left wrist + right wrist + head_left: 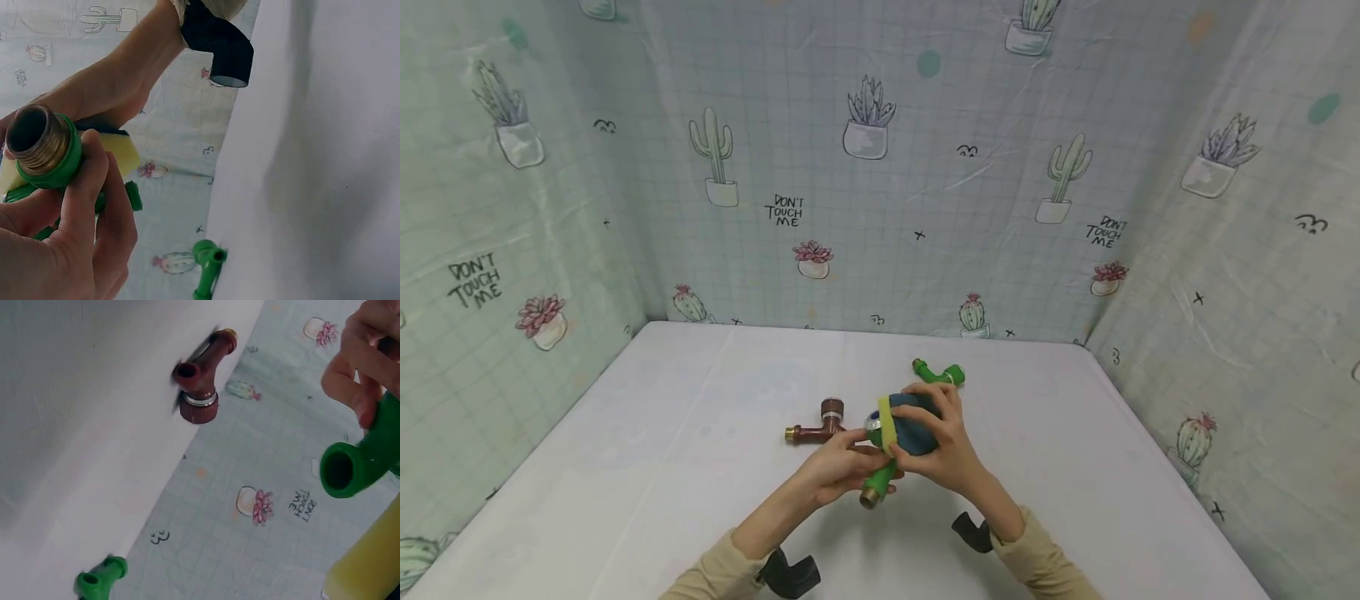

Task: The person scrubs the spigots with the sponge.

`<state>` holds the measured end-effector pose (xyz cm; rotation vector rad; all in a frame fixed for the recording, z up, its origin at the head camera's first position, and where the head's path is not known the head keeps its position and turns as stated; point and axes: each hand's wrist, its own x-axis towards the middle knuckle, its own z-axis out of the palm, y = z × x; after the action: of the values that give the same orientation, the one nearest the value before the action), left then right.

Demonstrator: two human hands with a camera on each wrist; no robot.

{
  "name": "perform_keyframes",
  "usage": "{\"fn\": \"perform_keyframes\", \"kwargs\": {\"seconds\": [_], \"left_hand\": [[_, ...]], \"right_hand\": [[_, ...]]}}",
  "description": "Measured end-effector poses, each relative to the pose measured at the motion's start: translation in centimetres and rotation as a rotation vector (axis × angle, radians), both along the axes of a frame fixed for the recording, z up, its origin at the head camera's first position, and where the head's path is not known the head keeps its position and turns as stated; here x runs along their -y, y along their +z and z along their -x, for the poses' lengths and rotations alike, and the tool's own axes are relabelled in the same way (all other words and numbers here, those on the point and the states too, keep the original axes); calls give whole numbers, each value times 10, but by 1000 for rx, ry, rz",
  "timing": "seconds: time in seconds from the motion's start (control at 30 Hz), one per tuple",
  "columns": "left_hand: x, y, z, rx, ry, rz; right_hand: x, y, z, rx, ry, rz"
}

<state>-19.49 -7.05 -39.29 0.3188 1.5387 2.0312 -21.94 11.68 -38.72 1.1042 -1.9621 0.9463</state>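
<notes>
In the head view my left hand [844, 468] grips a green tap [878, 486] above the table, its brass threaded end pointing down toward me. The left wrist view shows that threaded brass mouth [39, 140] up close, with the thumb and fingers of my left hand [81, 231] around the green body. My right hand [946, 437] holds a sponge [914, 432], yellow on one side and dark blue on the other, with its fingers spread over it. The sponge's yellow face is turned to the tap and overlaps it in the head view.
A brown tap [808, 434] with a brass end lies on the white table [715, 483], beyond my left hand. Another green tap [951, 375] lies beyond my right hand. Black curved pieces [790, 573] sit by both forearms. Cactus-printed sheeting [865, 208] walls the table's back and sides.
</notes>
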Motion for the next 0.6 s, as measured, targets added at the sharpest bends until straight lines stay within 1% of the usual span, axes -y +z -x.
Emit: {"fn": "perform_keyframes", "kwargs": {"seconds": [0.1, 0.17, 0.23, 0.3, 0.37, 0.5, 0.6], "left_hand": [[0, 5, 0, 4, 9, 1], [2, 7, 0, -7, 30, 9], [5, 8, 1, -23, 56, 26], [8, 8, 2, -37, 72, 44], [11, 6, 4, -30, 75, 43], [17, 4, 8, -11, 64, 27], [24, 6, 10, -27, 54, 40]], "right_hand": [[-1, -5, 0, 14, -17, 26], [-3, -10, 0, 23, -41, 21], [-6, -14, -1, 34, -81, -2], [-9, -17, -2, 33, -134, -41], [-14, -18, -2, 17, -198, -97], [-25, -19, -1, -42, -320, -213], [-37, -17, -1, -57, -388, -262]]}}
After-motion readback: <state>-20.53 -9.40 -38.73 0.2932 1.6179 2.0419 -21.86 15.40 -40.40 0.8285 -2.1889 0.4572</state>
